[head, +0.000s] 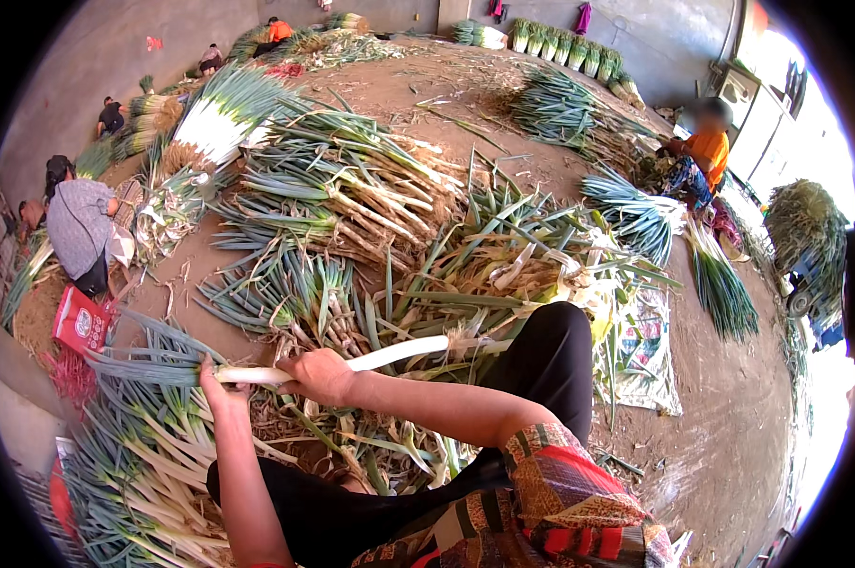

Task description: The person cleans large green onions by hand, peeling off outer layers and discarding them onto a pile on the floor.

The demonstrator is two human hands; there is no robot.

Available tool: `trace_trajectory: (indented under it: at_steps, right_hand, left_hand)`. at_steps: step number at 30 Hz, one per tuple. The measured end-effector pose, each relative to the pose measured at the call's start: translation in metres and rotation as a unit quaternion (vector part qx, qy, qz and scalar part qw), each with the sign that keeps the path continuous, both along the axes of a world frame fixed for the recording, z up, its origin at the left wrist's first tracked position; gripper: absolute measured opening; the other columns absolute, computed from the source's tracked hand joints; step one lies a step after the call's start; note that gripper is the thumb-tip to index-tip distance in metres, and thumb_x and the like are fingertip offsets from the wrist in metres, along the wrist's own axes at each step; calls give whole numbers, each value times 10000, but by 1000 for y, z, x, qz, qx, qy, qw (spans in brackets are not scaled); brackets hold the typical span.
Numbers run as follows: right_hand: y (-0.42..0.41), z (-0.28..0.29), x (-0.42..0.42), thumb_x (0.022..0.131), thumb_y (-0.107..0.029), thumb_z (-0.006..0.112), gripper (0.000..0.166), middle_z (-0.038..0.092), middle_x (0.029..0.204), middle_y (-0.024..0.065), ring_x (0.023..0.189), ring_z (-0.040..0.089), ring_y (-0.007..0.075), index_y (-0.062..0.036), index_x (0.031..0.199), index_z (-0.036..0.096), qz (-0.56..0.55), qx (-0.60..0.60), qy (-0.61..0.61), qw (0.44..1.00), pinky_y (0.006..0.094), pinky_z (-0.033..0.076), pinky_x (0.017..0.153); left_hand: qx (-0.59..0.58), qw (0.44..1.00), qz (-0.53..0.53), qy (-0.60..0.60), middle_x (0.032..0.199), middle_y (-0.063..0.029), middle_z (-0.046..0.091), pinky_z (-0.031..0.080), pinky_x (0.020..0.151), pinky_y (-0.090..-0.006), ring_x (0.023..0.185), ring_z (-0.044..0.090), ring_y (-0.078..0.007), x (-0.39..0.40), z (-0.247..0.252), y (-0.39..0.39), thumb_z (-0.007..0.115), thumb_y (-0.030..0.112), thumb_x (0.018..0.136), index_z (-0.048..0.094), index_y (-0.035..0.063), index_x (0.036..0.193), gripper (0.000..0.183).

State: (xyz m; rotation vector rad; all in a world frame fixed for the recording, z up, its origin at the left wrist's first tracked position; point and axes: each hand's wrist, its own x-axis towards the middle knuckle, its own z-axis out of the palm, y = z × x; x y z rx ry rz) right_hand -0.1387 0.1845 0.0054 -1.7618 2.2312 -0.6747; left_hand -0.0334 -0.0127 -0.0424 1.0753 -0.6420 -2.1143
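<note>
A long green onion with a white stalk (399, 352) lies across the view between both hands, its roots to the right and its green leaves to the left. My left hand (221, 390) holds it where the leaves meet the stalk. Around the middle of the stalk, my right hand (321, 376) is closed. Below and left of my left hand is a pile of green onions with pale stalks (165, 454). Beyond my hands lies a heap of untrimmed green onions with brownish stalks (371, 199).
Stripped leaves and peelings (527, 270) are heaped ahead of my knee (566, 341). A red bag (82, 321) stands at left. A person in grey (79, 220) works at left; another in orange (708, 153) sits at right beside bundled green onions (722, 284).
</note>
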Motion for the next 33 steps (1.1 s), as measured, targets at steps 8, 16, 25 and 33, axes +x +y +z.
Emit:
trace_trajectory:
  at_steps: [8,16,25,33]
  right_hand:
    - [9,15,-5,881,-272,443,280,617,713,115,693,609,240,-71,986,606,-22,47,-370,928,323,489,683]
    - [7,-8,4,864,-333,469,375,621,836,158,706,604,222,-9,1009,591,-12,17,-320,947,323,475,658]
    - [-40,-6,16,836,-486,485,585,607,856,228,762,598,260,65,1014,566,-159,-123,-445,873,344,446,701]
    - [-40,-32,16,850,-287,534,346,586,816,168,640,568,205,52,917,550,-384,-122,-631,663,298,471,545]
  left_hand:
    - [-113,990,-24,75,654,-33,521,398,488,-291,574,487,-165,4,22,18,567,410,812,537,116,799,296]
    - [-201,979,19,41,1050,-57,546,405,813,-303,964,502,-152,-4,27,26,637,353,792,471,27,1173,528]
    - [-234,972,-21,-17,1236,-92,414,394,887,-359,1076,448,-211,-19,46,71,645,396,774,317,31,1283,706]
    - [-212,948,-111,208,628,10,501,364,441,-208,557,471,-69,-3,49,49,597,530,746,523,110,771,427]
